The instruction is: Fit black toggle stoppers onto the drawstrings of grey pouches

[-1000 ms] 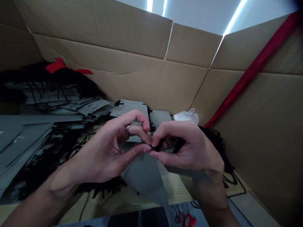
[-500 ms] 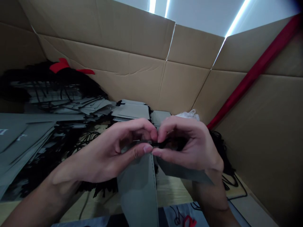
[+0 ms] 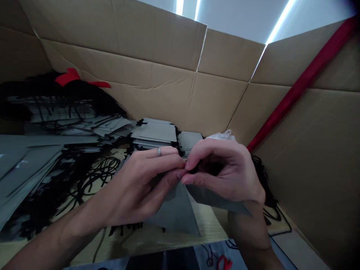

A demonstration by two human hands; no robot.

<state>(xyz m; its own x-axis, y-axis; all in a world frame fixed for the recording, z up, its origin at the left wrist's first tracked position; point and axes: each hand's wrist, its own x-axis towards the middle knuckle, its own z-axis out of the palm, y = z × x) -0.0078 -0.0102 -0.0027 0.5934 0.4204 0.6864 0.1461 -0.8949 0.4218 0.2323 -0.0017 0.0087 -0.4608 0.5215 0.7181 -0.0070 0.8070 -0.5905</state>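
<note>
My left hand (image 3: 149,183) and my right hand (image 3: 227,168) meet fingertip to fingertip in front of me, both closed in a pinch. A bit of black cord (image 3: 197,165) shows inside the curl of my right fingers; the exact spot where the tips press together is hidden. Below the hands hangs a flat grey bag (image 3: 176,212), its slanting edge over the table. Another grey panel (image 3: 216,198) shows beneath my right hand, partly covered by it. A ring sits on a finger of my left hand.
Stacked grey bags with black cords (image 3: 153,132) stand behind the hands, and more grey bags (image 3: 36,161) pile up at left. Loose black cord (image 3: 104,170) lies on the table. Red-handled scissors (image 3: 224,262) are at the front. Cardboard walls (image 3: 157,75) enclose the back and right.
My left hand has turned over, its fingers now stretched forward to the pinch and covering the cord seen before. The grey bag's lower edge has swung up and right. My right hand stays put.
</note>
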